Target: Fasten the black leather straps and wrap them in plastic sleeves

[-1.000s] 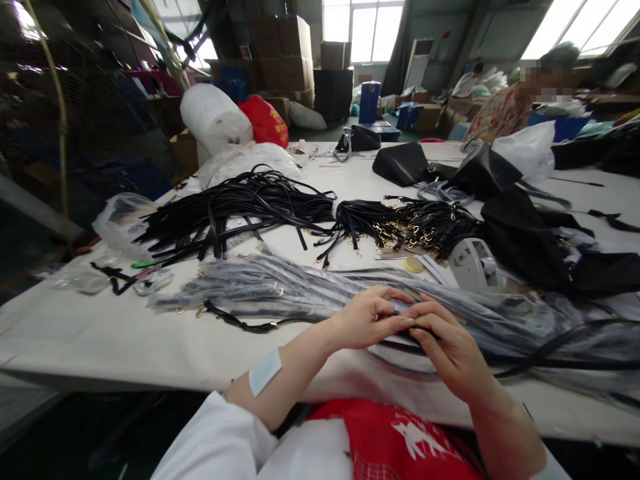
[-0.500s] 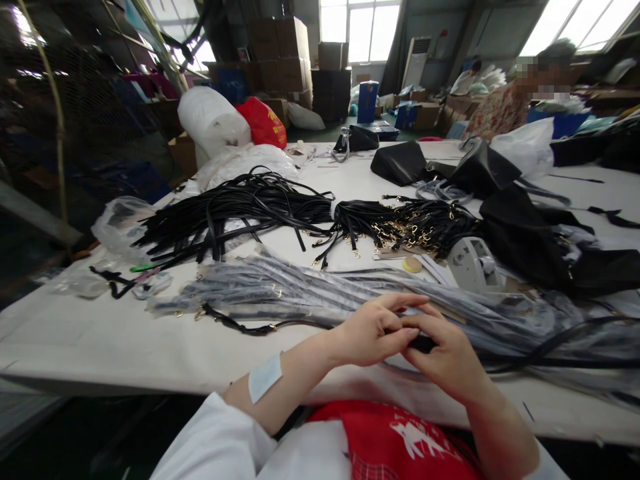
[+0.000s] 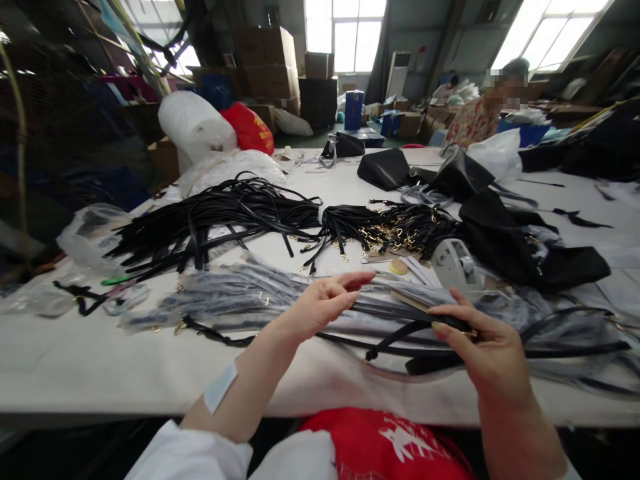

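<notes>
Head view: the left hand (image 3: 320,303) lightly pinches a black strap (image 3: 400,315) above the counter's (image 3: 100,360) near edge. The right hand (image 3: 487,350) closes its fingers on the other end. Holding it taut, clear of the wrapped pile (image 3: 250,293), likely avoids tangles.

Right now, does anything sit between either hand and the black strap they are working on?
Nothing visible does: the left hand and right hand both hold the black strap, stretched between them over the bagged straps.
</notes>
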A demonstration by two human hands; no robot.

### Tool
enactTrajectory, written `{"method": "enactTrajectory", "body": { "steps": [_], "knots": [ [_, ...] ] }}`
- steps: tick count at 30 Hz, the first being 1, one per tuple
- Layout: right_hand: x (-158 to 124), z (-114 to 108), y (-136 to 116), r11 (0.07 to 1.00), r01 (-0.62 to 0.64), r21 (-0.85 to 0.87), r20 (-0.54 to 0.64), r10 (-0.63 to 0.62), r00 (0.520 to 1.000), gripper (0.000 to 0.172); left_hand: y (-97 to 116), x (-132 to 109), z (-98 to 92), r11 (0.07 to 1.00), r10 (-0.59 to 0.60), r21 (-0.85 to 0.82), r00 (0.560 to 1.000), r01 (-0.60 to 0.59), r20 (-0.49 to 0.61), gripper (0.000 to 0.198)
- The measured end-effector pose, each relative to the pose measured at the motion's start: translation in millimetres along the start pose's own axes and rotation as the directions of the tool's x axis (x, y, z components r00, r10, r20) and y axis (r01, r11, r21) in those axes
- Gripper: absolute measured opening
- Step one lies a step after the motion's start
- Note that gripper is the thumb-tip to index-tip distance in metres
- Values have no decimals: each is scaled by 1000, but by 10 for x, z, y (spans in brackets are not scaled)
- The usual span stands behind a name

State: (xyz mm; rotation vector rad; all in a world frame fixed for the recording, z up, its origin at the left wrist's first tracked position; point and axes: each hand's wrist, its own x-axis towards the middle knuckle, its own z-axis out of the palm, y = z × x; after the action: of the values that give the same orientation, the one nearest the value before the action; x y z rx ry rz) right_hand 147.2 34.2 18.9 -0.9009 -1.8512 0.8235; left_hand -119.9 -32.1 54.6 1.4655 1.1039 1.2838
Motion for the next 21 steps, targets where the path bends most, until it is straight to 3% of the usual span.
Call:
{"method": "enactTrajectory", "body": {
  "steps": [2,3,6,7,9,11,12,14,17,19,21],
  "knots": [
    [68,-37,-40,999,-18,-40,119,23,993,21,-27,5,-114,979,-12,201,1000,17,-26,53],
    [97,-33,-76,998,-31,-46,167,38,985,22,-40,8,-138,949,13,315,996,16,-91,49],
    [141,30,-192,998,-69,-4,247,68,967,21,-58,0,-69,863,192,504,947,-38,-257,26],
    [140,51,-220,997,-76,17,273,69,959,20,-60,-9,-11,869,218,487,948,-82,-230,28],
    [129,70,-253,995,-79,61,299,58,953,20,-70,-31,122,930,175,339,982,-140,-76,57],
    [123,56,-262,992,-71,107,283,38,958,19,-96,-48,241,988,70,127,993,-81,90,81],
    [126,38,-265,990,-63,125,269,27,963,19,-112,-53,286,999,17,39,986,-24,165,81],
    [146,-11,-277,990,-52,131,275,14,961,19,-139,-54,341,994,-76,-53,949,97,305,58],
    [196,-76,-317,997,-45,66,464,9,886,23,-144,-52,362,983,-181,97,899,155,399,30],
    [221,-86,-341,999,16,-43,603,14,797,22,-133,-61,372,949,-179,310,920,67,350,20],
    [229,-60,-357,973,145,-178,663,10,749,18,-124,-83,401,843,-132,535,948,-45,288,14]
  ]
}}
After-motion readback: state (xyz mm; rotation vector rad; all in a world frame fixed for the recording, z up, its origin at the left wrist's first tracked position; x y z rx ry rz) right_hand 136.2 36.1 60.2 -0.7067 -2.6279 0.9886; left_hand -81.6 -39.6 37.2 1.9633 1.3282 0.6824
